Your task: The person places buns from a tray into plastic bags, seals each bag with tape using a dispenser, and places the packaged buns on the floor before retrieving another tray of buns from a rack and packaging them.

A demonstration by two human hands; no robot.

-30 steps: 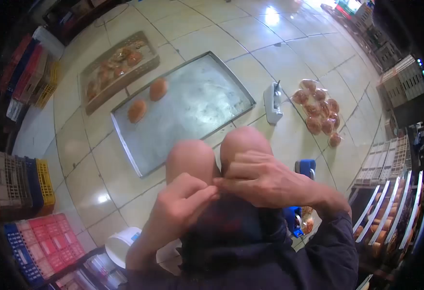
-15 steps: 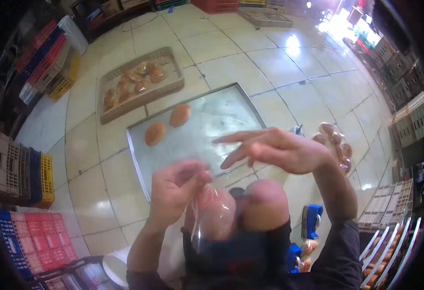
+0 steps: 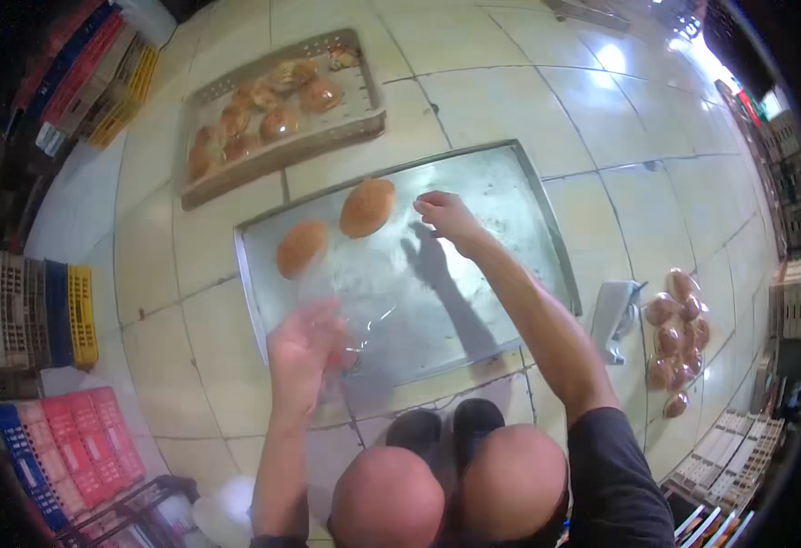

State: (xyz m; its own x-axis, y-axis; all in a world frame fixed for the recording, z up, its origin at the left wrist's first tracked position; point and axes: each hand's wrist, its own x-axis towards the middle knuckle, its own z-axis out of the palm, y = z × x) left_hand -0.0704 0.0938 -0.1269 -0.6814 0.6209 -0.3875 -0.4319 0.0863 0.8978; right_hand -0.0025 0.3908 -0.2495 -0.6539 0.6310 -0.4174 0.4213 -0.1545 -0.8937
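Note:
A metal tray (image 3: 474,315) lies on the tiled floor with two round buns on it, one bun (image 3: 302,248) at its left and another bun (image 3: 368,207) beside that. My left hand (image 3: 305,352), blurred, holds a clear plastic bag (image 3: 364,333) over the tray's left front part. My right hand (image 3: 444,217) is above the tray, just right of the second bun and apart from it, fingers curled with nothing seen between them.
A perforated crate (image 3: 286,151) of wrapped buns stands behind the tray. A white tape dispenser (image 3: 612,320) and several bagged buns (image 3: 679,338) lie at the right. Stacked crates (image 3: 31,310) line the left side. My knees (image 3: 387,498) are at the front.
My right hand has reached forward over the tray towards the buns. The bag has moved with my left hand from near my knees to above the tray. The camera view has shifted.

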